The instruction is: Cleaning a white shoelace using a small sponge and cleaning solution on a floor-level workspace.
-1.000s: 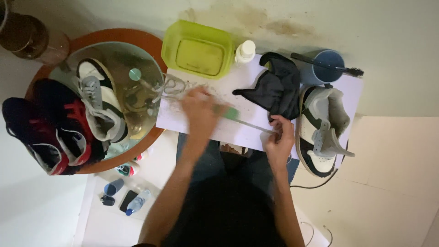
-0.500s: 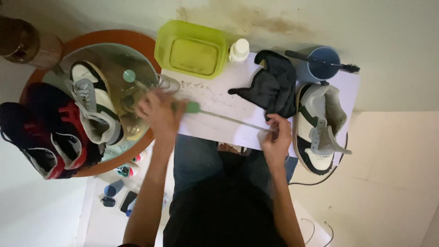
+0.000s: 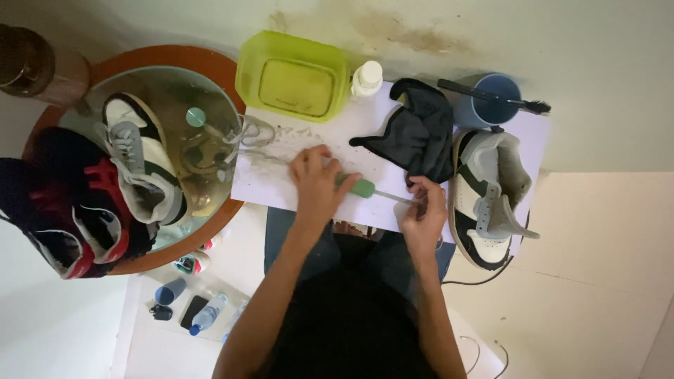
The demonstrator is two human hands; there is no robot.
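A green-handled brush (image 3: 363, 187) is gripped by the left hand (image 3: 317, 184) over the white sheet (image 3: 281, 184) while a shoelace (image 3: 399, 198) is pinched in the right hand (image 3: 423, 214), the lace-less white shoe (image 3: 488, 196) lying beside, apparently uncleaned.

Both hands (image 3: 319, 184) (image 3: 423, 214) forward, fingers curled, near together.

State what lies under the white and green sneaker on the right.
The sneaker rests on a white paper sheet spread over the floor. A dark cable emerges below its heel. Whatever lies directly beneath its sole is hidden.
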